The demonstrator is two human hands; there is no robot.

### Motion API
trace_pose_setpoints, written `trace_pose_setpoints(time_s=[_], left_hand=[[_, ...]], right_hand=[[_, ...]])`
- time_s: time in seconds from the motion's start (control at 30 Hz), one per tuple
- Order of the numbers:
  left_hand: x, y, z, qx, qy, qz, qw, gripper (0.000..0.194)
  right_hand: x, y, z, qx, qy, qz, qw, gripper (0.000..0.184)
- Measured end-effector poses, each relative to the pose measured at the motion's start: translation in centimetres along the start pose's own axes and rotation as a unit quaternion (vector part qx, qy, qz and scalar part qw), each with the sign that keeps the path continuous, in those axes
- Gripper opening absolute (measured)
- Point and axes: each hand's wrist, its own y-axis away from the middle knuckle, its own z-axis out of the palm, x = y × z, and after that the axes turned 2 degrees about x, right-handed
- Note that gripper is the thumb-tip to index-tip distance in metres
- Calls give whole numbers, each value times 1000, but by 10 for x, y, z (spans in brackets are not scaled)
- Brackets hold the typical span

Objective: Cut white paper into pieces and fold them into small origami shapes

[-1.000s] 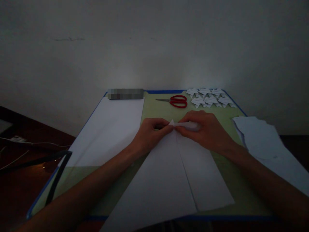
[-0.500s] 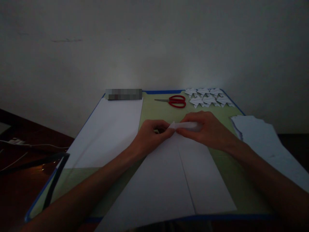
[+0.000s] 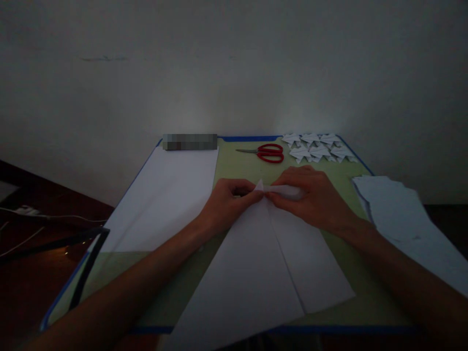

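Observation:
A folded sheet of white paper point(image 3: 256, 263) runs from my fingers toward the near table edge, with a crease or overlap line down its length. At its narrow far end, my left hand point(image 3: 234, 200) pinches the paper between thumb and fingers, and a small pointed tip sticks up there. Close beside it, my right hand point(image 3: 307, 192) grips a narrow folded flap of the same paper that points right. The fingertips of both hands nearly meet. Some of the folds are hidden behind the fingers.
Red-handled scissors point(image 3: 268, 153) lie beyond my hands. Several small folded paper pieces point(image 3: 321, 148) sit in rows at the back right. A white paper sheet point(image 3: 161, 200) lies left on the green table point(image 3: 241, 168); more paper point(image 3: 398, 207) is at right. A wall point(image 3: 234, 73) stands behind.
The near end of the folded paper has swung slightly right and lifted a little. The pointed tip between my hands stands higher. Both hands keep their hold.

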Motion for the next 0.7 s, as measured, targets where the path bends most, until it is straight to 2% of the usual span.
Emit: trace_pose_setpoints(time_s=[0.17,0.27,0.47,0.53,0.6,0.7], left_hand=[[-1,0,1,-5,55,-35,998,19],[0,0,1,-9,67,-30,997,20],[2,1,3,-7,-7,12,1000,23],[2,2,3,-13,-12,18,1000,23],[2,2,2,-14,0,12,1000,25],[2,2,0,1,47,-5,999,26]], right_hand=[[-2,0,-1,10,19,-21,1000,10],[-2,-1,-4,11,20,-18,1000,11],[-1,-2,-13,-50,-78,110,990,14],[1,-3,-16,-59,-99,134,984,14],[2,-6,-18,-41,-127,154,979,27],[3,-9,-15,7,-210,217,953,64]])
